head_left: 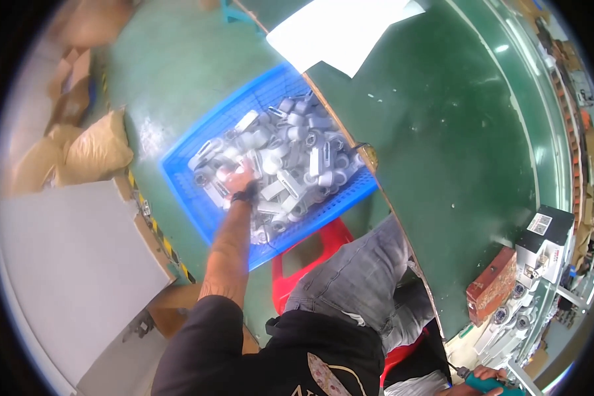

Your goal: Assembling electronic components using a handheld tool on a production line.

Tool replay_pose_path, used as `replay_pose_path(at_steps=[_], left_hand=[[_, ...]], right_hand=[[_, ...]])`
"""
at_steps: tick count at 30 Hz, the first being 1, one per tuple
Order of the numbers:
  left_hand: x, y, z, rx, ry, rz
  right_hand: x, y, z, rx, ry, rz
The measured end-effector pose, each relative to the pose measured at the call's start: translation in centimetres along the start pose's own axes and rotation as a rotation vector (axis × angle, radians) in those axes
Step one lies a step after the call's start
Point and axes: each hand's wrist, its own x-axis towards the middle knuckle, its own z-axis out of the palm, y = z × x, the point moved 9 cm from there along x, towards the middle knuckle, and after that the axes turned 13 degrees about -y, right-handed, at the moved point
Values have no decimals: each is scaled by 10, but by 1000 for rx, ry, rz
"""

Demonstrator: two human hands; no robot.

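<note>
My left hand [239, 178], with a dark band on its wrist, reaches down into a blue plastic basket [198, 212]. It is among a heap of light grey and white plastic parts [289, 183], many with a round collar and a flat arm. Motion smears its fingers, so whether they grip a part is unclear. My right hand is out of sight. At the lower right, a hand [487, 379] that looks like a co-worker's holds a teal power screwdriver [505, 387].
Right of the basket runs a green-topped table [442, 145] with a white sheet [340, 33], a rusty reddish box [492, 285] and a black-and-white device [544, 241]. A red stool [323, 241] stands by my leg. Left are a large pale panel [72, 244] and tan sacks [102, 145].
</note>
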Motion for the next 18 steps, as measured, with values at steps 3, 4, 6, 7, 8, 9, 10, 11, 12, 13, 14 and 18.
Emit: replay_pose_path(at_steps=[3,4,6,7,8,9,10,11,12,13,14,18], left_hand=[[-14,41,66,85,-194,-15],[-26,47,76,62,-185,-197],[-22,85,84,192,-320,186],[-15,86,92,124,-373,164],[-7,87,100,57,-425,141],[31,87,92,127,-411,206],[8,116,101,-82,-473,370],[0,120,121,-241,-622,338],[2,128,123,-400,-741,314],[-30,132,135,-507,-809,168],[38,118,97,-355,-630,396],[-80,124,97,1,-439,496]], right_hand=[[-8,-11,7,-49,-6,1],[-10,-15,8,-61,7,-12],[-13,-18,13,-73,-12,22],[-14,-15,10,-42,-19,19],[-14,-15,11,-44,-14,14],[-14,-8,14,-3,4,44],[-13,-10,9,-13,44,50],[-10,-8,7,15,0,37],[-4,-5,10,27,-3,35],[-3,-10,11,7,3,19],[4,-9,29,79,-48,37],[11,-7,16,32,5,-14]])
